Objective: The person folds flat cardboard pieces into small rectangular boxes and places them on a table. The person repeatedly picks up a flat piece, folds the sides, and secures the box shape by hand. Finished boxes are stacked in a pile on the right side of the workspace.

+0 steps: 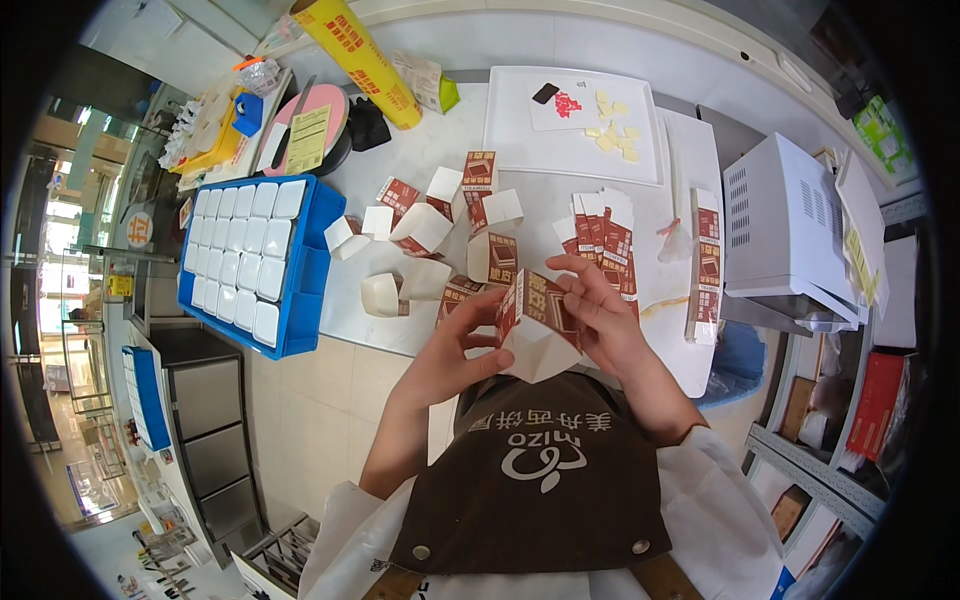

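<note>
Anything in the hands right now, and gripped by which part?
Yes, a brown-and-white carton: the left hand holds its left side, the right hand its upper right side.

Folding carton (548, 308), brown and white: far side and part of the near panels hidden by fingers (490, 362) of the left hand and those of the right. Second carton (456, 296): lower part behind the left hand. Flat carton blanks (610, 235): lower ends partly behind the right hand. Yellow film box (362, 62): upper end cut off by the top edge. Blue crate (298, 290): floor hidden under white containers (262, 238). Blue plastic bag (738, 362): partly behind the worktop (385, 325). Yellow pieces (604, 142) on white tray (520, 150): too small to identify.
</note>
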